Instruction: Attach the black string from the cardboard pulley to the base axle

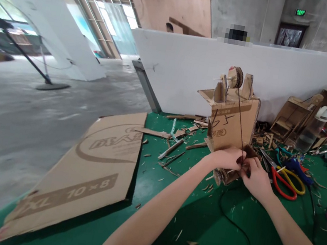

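A flat cardboard sheet [92, 169] lies on the green desk [167, 207], well left of my fingers. My left hand [227, 158] and right hand [257, 180] meet, both pinched narrow on a black thread [240, 123]. Red-and-yellow scissors [286, 183] lie just right of them. Just beyond, the thread climbs the cardboard tower [227, 127] to its spool [236, 77]

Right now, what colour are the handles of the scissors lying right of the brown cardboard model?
Red and yellow; the long metal scissors show best in the head view.
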The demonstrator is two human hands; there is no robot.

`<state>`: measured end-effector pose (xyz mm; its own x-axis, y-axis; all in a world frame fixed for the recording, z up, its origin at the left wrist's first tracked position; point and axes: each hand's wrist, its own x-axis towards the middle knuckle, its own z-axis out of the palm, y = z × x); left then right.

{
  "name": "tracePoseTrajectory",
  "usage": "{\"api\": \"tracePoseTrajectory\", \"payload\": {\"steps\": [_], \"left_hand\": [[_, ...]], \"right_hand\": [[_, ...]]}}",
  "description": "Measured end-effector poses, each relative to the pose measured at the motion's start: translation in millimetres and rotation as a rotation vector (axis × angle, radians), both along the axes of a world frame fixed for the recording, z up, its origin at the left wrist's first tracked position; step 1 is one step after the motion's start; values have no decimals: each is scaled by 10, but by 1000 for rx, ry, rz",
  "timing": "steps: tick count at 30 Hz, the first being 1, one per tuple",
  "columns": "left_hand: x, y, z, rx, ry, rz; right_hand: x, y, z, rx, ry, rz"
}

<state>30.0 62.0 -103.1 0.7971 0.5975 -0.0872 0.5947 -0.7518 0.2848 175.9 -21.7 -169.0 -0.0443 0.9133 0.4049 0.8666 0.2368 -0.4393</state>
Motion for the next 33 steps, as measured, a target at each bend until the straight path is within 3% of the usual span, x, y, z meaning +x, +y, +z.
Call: {"api": "tracePoseTrajectory", "payload": {"steps": [5,18,26,33], "left_hand": [[-13,-55,21,-3,1,38],[-35,-75,176,-362,-80,188],[-24,-65,126,-667,-229,277],[-10,-88,117,-743,-335,326]], "right_hand": [[48,57,-62,-12,69,1],[-1,-2,-4,38,-83,61],[-66,-54,-11,43,126,135],[-134,-9,-83,33,242,72]]}}
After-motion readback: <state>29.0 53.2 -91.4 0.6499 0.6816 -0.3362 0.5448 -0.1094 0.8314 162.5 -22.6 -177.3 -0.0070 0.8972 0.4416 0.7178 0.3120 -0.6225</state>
